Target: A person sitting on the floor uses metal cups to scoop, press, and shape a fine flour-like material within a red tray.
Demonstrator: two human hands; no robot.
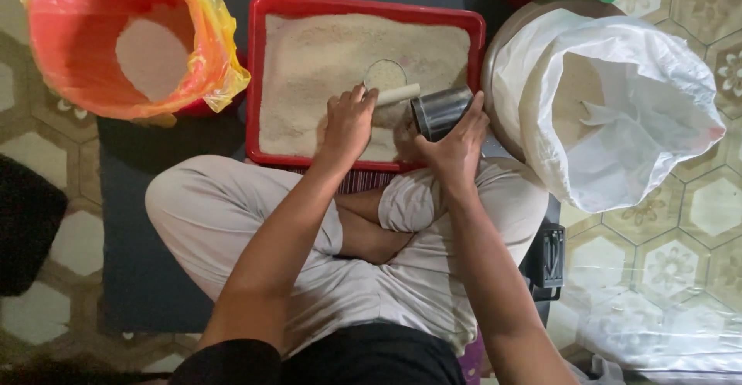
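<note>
Head view: a right hand (457, 149) wraps its grip around a shiny metal cup (440, 112), tilted on its side over a red tray (255, 83) of pale rice. Left hand (348, 124) pinches a short cream stick (396, 94) at the cup's mouth. An orange-lined bucket (77, 45) and white sack (641, 99) flank the tray on the patterned tile floor (696, 223).

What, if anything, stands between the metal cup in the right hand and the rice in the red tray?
Nothing visible does. The right hand holds the metal cup tilted just over the rice in the red tray. The left hand, with a small scoop, lies beside it, not in between.
</note>
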